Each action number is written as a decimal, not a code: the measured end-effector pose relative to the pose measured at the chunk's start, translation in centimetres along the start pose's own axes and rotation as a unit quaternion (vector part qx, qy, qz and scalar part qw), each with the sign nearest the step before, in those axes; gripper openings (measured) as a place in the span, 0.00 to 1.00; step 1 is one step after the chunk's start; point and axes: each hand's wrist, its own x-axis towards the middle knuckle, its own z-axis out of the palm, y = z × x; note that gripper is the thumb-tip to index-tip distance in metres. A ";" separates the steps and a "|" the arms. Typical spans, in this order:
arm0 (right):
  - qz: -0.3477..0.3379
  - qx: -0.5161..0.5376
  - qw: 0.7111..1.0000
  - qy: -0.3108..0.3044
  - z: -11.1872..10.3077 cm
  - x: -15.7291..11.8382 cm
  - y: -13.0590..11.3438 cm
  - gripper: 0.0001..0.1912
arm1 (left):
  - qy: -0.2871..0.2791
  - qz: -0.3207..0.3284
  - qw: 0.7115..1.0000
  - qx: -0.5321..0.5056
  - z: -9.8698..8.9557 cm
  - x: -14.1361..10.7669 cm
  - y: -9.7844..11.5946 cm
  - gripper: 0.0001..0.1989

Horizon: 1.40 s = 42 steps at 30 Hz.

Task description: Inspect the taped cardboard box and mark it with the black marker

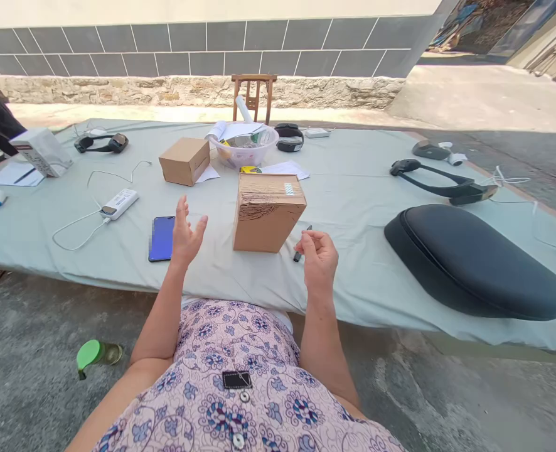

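A taped cardboard box (267, 212) stands upright on the pale green tablecloth (353, 188) right in front of me. My left hand (186, 235) hovers to its left, fingers spread, holding nothing, above a blue phone (162, 238). My right hand (319, 257) is raised to the right of the box, fingers curled around a dark pen (301, 246) whose tip points toward the cloth.
A smaller cardboard box (184, 161), a clear bowl (243, 148), a white power strip (119, 203) with cable and black headsets (440, 182) lie on the table. A black seat cushion (475, 260) fills the right side. A green-capped bottle (96, 354) lies on the ground.
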 end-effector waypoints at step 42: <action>-0.269 -0.219 0.937 -0.037 2.9 -0.7 1.2 0.13 | -0.015 0.041 0.998 -0.034 4.2 -0.8 -0.3 0.31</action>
